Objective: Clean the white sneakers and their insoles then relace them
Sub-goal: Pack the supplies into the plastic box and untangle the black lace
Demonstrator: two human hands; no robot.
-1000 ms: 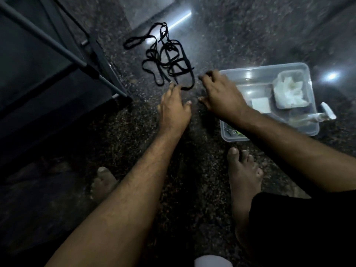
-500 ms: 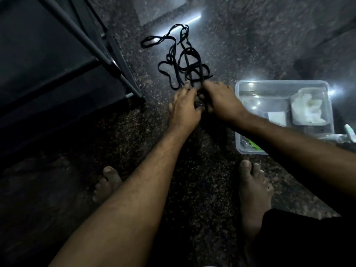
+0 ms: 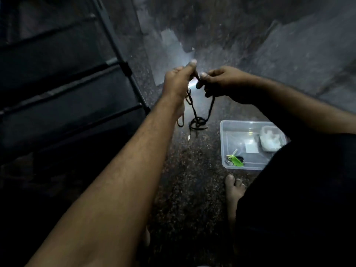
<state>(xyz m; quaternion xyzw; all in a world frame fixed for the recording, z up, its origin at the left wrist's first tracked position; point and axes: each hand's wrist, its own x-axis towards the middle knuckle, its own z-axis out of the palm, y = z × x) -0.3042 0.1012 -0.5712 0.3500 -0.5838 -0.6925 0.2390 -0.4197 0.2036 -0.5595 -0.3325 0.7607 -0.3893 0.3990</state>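
Hands, left [image 3: 178, 81] and right [image 3: 221, 83], are pinching black laces [image 3: 194, 112] whose tangle dangling below them is risking knotting tighter if pulled.

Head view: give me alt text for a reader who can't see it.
Both hands, left and right, pinch tangled black laces and hold them up over a dark speckled floor. A clear tub with a green-handled tool sits to the right, beside a bare foot.
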